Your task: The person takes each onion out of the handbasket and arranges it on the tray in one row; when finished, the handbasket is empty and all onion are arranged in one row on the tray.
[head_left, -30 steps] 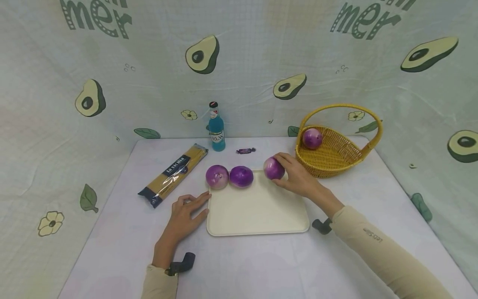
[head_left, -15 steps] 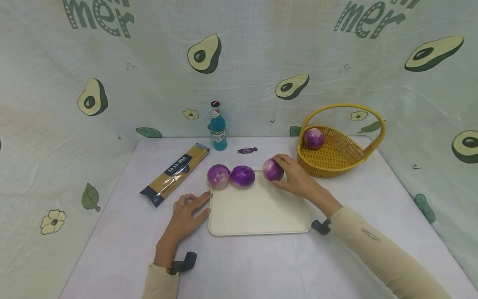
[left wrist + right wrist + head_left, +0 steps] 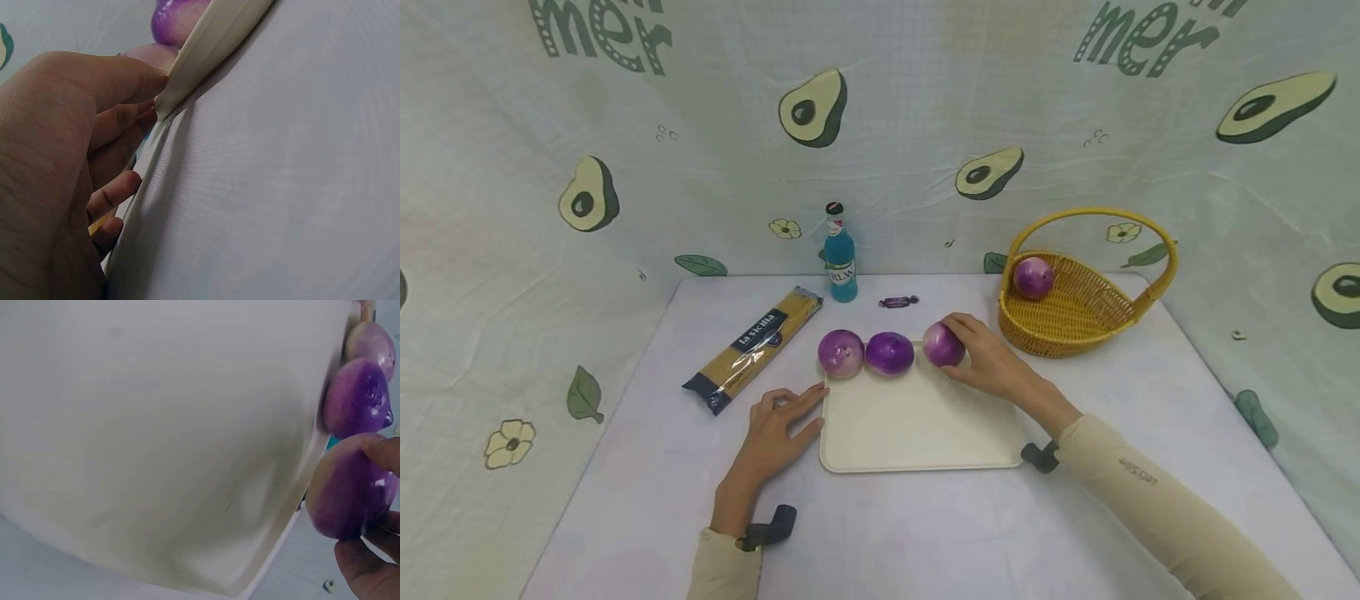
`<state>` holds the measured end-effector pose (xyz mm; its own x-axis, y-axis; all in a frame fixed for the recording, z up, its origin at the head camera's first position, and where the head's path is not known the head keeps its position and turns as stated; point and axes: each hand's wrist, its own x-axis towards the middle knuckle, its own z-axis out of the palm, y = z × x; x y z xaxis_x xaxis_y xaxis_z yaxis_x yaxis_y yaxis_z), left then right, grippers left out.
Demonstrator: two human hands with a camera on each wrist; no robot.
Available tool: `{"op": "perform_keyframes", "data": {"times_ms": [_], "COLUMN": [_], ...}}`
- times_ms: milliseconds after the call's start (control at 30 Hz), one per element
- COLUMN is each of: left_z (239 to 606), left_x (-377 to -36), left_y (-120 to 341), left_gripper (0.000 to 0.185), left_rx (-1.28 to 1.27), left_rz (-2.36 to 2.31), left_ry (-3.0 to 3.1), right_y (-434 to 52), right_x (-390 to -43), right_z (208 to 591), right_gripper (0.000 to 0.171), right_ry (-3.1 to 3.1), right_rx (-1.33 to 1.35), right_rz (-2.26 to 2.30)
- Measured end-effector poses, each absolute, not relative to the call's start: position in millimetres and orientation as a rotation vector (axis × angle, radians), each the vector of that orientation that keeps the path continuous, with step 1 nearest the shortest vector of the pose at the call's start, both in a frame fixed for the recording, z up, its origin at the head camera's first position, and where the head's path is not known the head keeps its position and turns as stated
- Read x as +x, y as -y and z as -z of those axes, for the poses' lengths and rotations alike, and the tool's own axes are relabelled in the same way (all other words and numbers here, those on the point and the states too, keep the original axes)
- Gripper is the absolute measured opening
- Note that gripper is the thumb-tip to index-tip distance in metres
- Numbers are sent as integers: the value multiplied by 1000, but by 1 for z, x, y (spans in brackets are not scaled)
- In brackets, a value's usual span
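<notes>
Pinching a purple-and-white onion (image 3: 942, 346) between thumb and fingers, the right hand (image 3: 988, 364) reaches over the far right part of the cream tray (image 3: 921, 425). The held onion sits at the tray's far edge; whether it bears on the tray cannot be told. Just to its left along that edge stand 2 more onions, a deep purple onion (image 3: 890, 354) and a paler onion (image 3: 841, 354) at the tray's far left corner, so close together that contact is hard to judge.

The left hand (image 3: 777, 433) lies at the tray's left side, thumb and index finger spread apart, fingertips touching the rim.

Past the tray's far right corner stands a yellow wicker basket (image 3: 1047, 343) with a raised handle and 1 purple onion (image 3: 1033, 277) inside. Beyond the tray, a small wrapped candy (image 3: 898, 302) lies on the white surface (image 3: 880, 537), and a blue bottle (image 3: 842, 260) stands upright farther left. Left of the tray, a gold-and-navy packet (image 3: 752, 350) lies slantwise. Behind everything hangs an avocado-print cloth (image 3: 895, 50).
</notes>
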<state>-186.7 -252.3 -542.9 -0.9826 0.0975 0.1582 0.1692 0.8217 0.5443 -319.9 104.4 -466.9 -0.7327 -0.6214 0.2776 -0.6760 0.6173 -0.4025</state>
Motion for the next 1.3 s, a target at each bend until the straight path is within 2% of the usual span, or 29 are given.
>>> {"op": "perform_keyframes", "data": {"times_ms": [1300], "left_z": [546], "left_x": [-188], "left_y": [253], "left_gripper": [50], "left_rx": [-224], "left_rz": [878], "left_ry": [2860], "right_y": [-93], "right_x": [-326], "right_z": [481], "right_gripper": [81], "right_ry": [2802], "right_rx": [1117], "right_rz": [-734]}}
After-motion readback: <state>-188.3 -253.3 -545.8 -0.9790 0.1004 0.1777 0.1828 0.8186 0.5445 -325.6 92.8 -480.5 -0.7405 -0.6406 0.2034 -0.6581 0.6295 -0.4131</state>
